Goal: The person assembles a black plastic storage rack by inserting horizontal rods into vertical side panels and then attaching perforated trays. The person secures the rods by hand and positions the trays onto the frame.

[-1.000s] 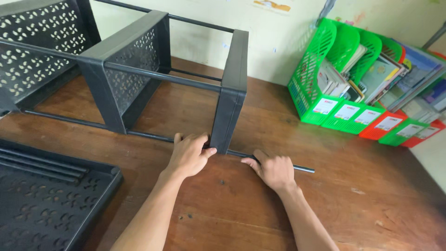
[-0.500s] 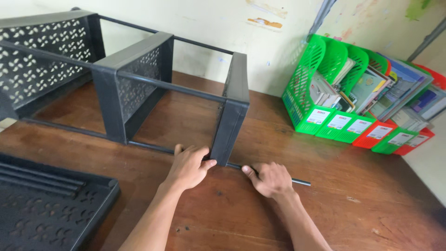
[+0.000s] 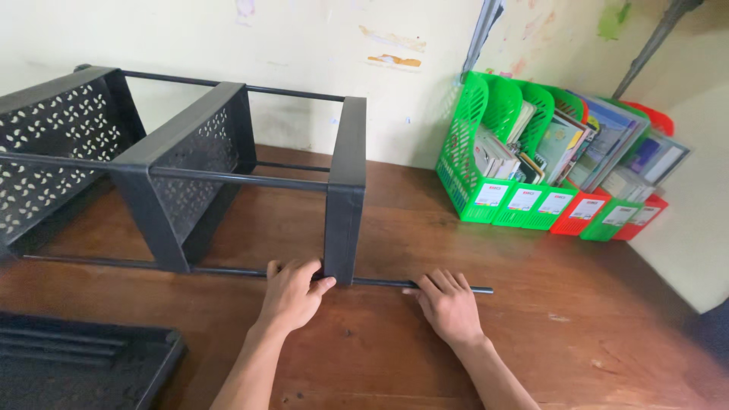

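File holders [image 3: 531, 182] right of rack [image 3: 182, 182]

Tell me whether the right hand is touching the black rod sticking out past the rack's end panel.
Touching. The head view shows the right hand lying flat on the black rod, its fingers crossing over the rod with no gap visible.

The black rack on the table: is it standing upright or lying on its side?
On its side. The black rack has its perforated shelf panels standing vertical and its rods running level along the table.
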